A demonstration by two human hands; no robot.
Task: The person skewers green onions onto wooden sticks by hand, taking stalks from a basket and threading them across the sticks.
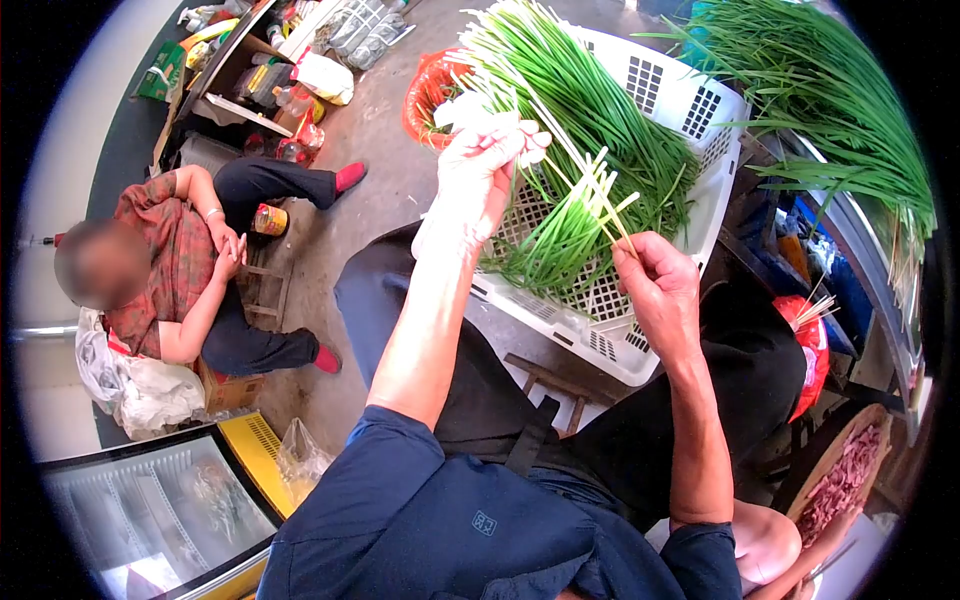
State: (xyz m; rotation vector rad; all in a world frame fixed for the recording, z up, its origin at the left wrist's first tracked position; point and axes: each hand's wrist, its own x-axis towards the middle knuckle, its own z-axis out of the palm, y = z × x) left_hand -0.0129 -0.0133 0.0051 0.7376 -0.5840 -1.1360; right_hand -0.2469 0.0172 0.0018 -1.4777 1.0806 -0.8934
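Note:
My left hand (485,170) is raised over the left side of a white plastic basket (725,190). Its fingers are pinched together, and glare hides what they hold. My right hand (660,290) pinches the lower end of a thin tan skewer (585,185) between thumb and forefinger. The skewer slants up and left toward my left fingertips. Between my hands, a small bunch of chives (550,245) with pale cut ends lies in the basket. Behind it a large bundle of green chives (590,90) fills the basket's far side.
More chives (820,90) are heaped at the upper right. A red bag (815,345) with thin sticks stands at my right knee. Beyond the basket's left side sits a red plastic bag (430,95). A person (165,260) sits at left; another person's arm (820,560) reaches toward a meat-filled round tray (800,480).

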